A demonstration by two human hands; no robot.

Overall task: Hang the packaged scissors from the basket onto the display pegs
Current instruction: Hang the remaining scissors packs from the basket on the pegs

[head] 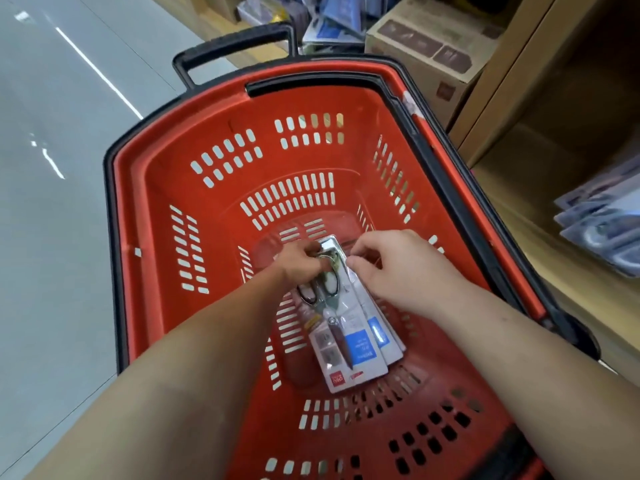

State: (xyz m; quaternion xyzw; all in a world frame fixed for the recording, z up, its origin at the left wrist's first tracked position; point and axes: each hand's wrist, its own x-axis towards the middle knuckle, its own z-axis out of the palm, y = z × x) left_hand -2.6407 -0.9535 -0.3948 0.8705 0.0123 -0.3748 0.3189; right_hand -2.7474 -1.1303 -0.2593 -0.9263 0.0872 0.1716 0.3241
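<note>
In front of you stands a red moulded-plastic basket [166, 188]; its slotted walls are smooth with a dull sheen. The black plastic handle [235, 41] and the black rim look matt. The packaged scissors [363, 344] are white printed card under clear, glossy plastic blisters that catch the light. The scissor blades [341, 341] inside are polished metal, and the handle loops are dark plastic edged in shiny metal. To your right, the tan shelf [554, 140] has a flat, matt board finish, and the brown cardboard box [426, 53] is matt too. The grey floor [52, 237] is smooth and faintly glossy, with light streaks reflected on it.
</note>
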